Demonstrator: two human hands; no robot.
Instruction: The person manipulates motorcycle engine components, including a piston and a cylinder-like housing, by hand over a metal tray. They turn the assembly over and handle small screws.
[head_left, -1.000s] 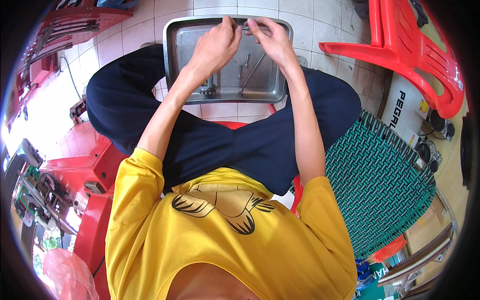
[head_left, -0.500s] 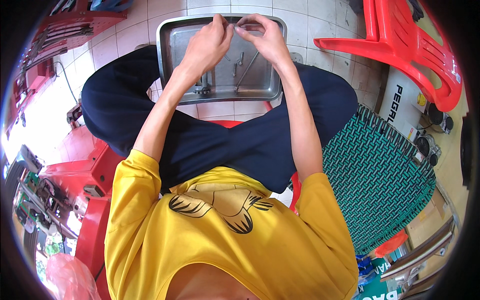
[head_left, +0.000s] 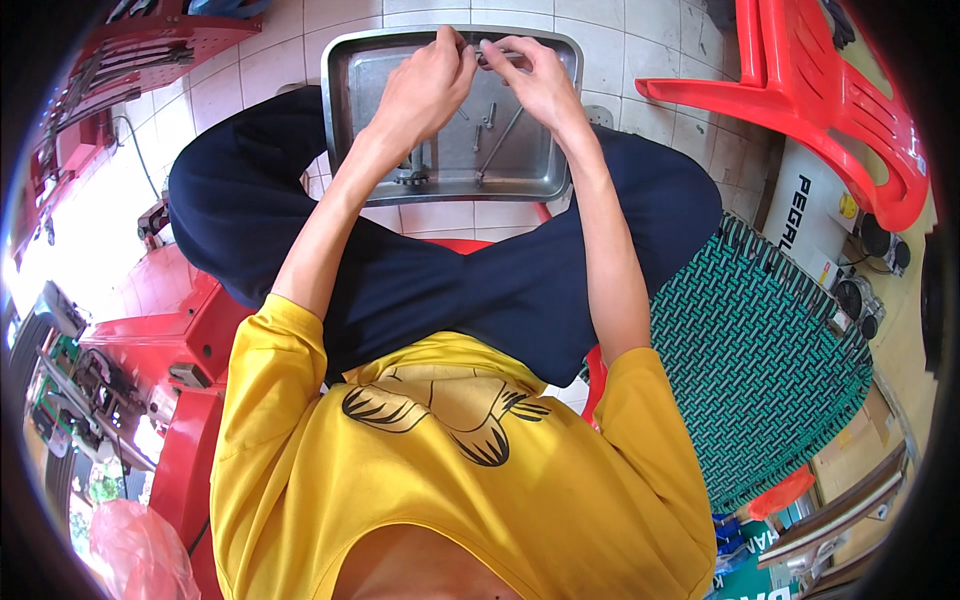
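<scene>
My left hand and my right hand come together above the far half of a metal tray. The fingers of both are drawn in to a pinch, with a small dark piece showing between them; its kind is too small to tell. Below the hands, inside the tray, lie two short bolts, one bolt farther away and another bolt closer to me. A long thin rod slants beside them. Close to my left wrist sits a toothed metal part, partly hidden by the forearm.
A red plastic chair stands at the far right. Nearer is a green woven seat, with a white cylinder behind it. Red metal cabinets line the left side. White floor tiles lie around the tray.
My right fingertips have drawn slightly apart from my left ones, and the small dark piece now shows between them. The whole view has shifted a little.
</scene>
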